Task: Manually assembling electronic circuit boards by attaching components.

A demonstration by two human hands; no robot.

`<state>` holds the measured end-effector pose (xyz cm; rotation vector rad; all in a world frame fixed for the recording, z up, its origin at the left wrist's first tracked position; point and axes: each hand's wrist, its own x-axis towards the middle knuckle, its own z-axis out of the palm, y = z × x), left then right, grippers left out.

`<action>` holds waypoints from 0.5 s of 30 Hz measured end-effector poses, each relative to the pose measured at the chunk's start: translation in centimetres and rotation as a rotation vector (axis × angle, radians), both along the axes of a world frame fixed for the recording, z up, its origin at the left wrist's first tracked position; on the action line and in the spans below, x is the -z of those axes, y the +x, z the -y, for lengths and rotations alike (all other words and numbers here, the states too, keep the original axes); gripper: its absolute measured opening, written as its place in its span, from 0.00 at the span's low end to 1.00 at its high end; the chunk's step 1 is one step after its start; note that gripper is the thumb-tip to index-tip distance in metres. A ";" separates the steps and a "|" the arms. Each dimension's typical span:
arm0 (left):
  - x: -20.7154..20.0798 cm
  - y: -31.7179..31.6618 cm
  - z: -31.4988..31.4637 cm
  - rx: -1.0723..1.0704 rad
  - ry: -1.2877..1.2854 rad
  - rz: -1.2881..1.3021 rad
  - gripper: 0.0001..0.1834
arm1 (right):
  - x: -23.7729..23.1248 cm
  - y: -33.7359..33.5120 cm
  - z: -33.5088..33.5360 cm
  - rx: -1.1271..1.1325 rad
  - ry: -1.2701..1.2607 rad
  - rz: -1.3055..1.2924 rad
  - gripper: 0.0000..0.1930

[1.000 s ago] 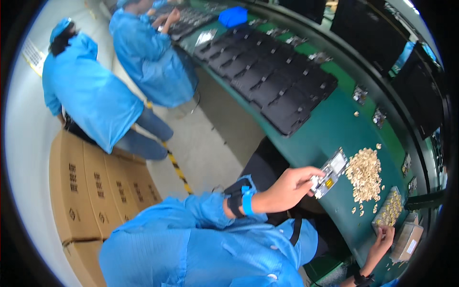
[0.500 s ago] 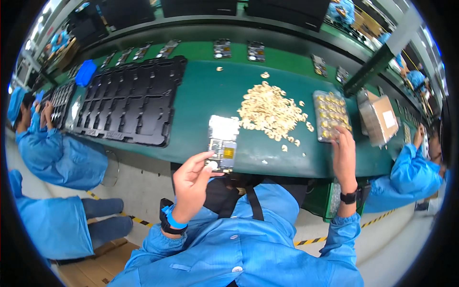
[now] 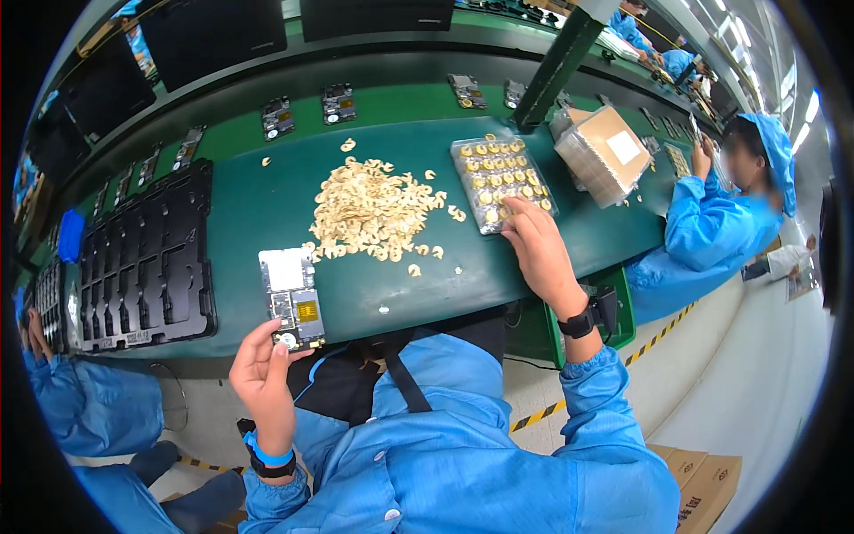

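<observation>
Head view shows the left hand gripping a circuit board near the bench edge, while the right hand, fingers loosely open, touches the clear tray far right.

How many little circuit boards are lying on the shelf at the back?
About 8 show: circuit boards in the middle, and darker ones running left. The post may hide more.
</observation>
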<state>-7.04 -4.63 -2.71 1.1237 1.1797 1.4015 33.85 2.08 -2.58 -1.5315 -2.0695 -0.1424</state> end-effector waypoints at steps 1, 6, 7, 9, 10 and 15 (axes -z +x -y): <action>0.0 -0.1 -0.1 0.008 0.000 0.001 0.17 | 0.0 0.3 0.0 0.008 0.000 0.001 0.08; -0.1 0.0 -0.2 -0.011 -0.002 -0.031 0.16 | -1.3 2.8 -1.0 0.129 0.170 -0.319 0.05; -0.1 0.0 -0.2 -0.011 -0.003 -0.030 0.16 | -1.2 4.0 -1.4 0.234 0.155 -0.307 0.05; -0.1 0.2 -0.2 -0.010 0.002 -0.016 0.16 | -0.9 5.4 -2.4 0.318 0.140 -0.210 0.06; 0.1 0.2 -0.3 -0.007 0.002 -0.017 0.16 | -0.5 5.7 -2.8 0.321 0.141 -0.210 0.06; 0.6 0.7 -0.2 0.006 0.027 -0.045 0.12 | 0.8 6.1 -4.5 0.375 0.007 -0.213 0.05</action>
